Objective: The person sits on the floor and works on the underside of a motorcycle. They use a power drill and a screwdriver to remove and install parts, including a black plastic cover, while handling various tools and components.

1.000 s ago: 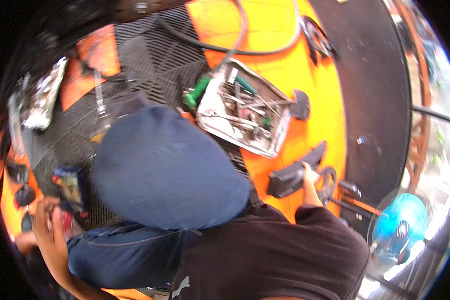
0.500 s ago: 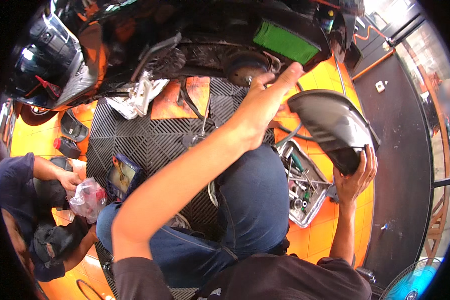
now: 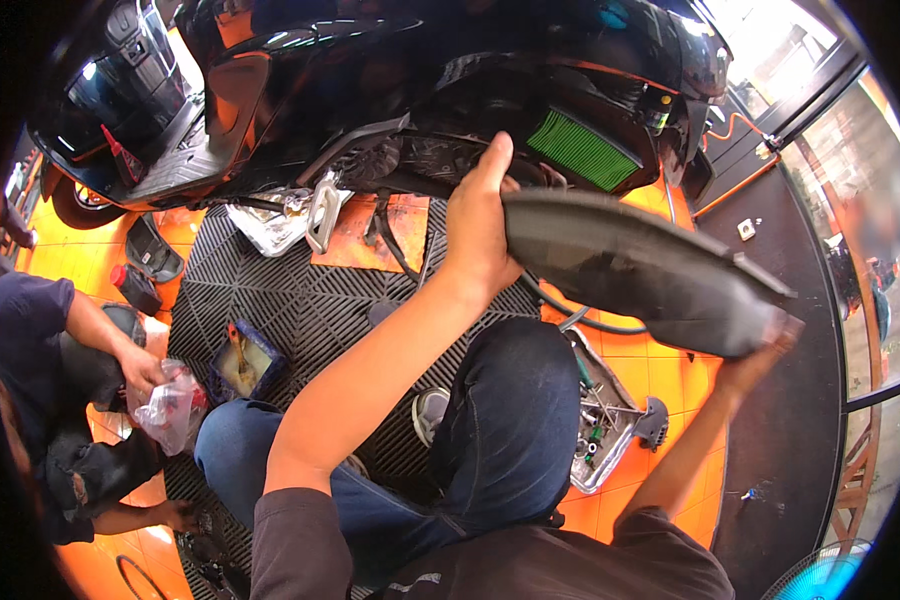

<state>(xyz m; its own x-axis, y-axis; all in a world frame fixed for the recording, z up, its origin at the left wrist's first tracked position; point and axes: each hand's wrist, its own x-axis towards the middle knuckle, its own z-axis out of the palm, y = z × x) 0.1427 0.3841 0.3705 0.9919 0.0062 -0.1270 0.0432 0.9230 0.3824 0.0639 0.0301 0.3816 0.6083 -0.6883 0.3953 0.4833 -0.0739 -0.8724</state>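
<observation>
A dark, curved plastic scooter cover is held out in front of me, slanting down to the right. My left hand is at its left end with the thumb pointing up; the fingers are partly hidden by the cover. Around the lower right end my right hand is closed, slightly blurred. Beyond the cover stands a black scooter, its side opened. A green pleated air filter shows in that opening, just past my left hand.
A metal tray of tools lies right of my knee. A blue tub with a brush stands on the black mat. At left, another person's hand holds a clear plastic bag. A fan is at lower right.
My left hand has moved from beside the air filter area to the cover's left end. The cover has turned to lie flatter, and my right hand has shifted right with it.
</observation>
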